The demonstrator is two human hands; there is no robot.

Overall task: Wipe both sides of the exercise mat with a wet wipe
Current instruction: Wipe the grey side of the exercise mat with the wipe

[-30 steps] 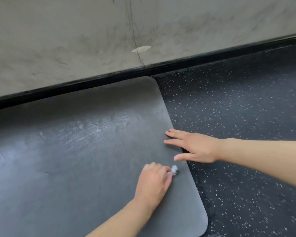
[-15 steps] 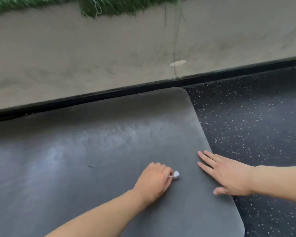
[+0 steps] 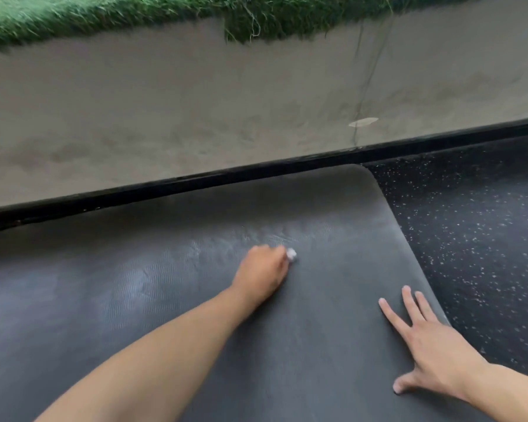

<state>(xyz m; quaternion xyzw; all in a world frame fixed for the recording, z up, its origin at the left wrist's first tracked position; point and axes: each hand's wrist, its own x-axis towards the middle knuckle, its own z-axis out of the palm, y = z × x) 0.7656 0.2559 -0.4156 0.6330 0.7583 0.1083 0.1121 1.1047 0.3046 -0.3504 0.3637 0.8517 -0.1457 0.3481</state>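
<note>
The exercise mat (image 3: 333,315) lies flat on the dark speckled floor (image 3: 476,239), its far long edge close against the black strip (image 3: 195,181) at the foot of the grey wall (image 3: 195,102), its rounded far corner just short of that strip. On the mat's upper face, toward the right end, the left hand (image 3: 261,274) has its fingers curled over a balled-up wet wipe (image 3: 291,254); only a small white tuft shows past the knuckles, and the hand presses it to the surface. A duller, damp-looking sheen spreads around and to the left of the hand. The right hand (image 3: 430,342) lies flat with fingers straight and spread, holding nothing, pressing down the mat near its right short edge. Green turf (image 3: 104,16) runs along the top of the wall. The wipe is bunched so small that each stroke probably covers little, so strips may be missed, and bare knuckles may drag on the mat instead of the cloth. If the right hand eases off, the mat's end could creep or ruck under the strokes. The underside still looks untouched, and a wipe this small may dry out before it is reached.
</note>
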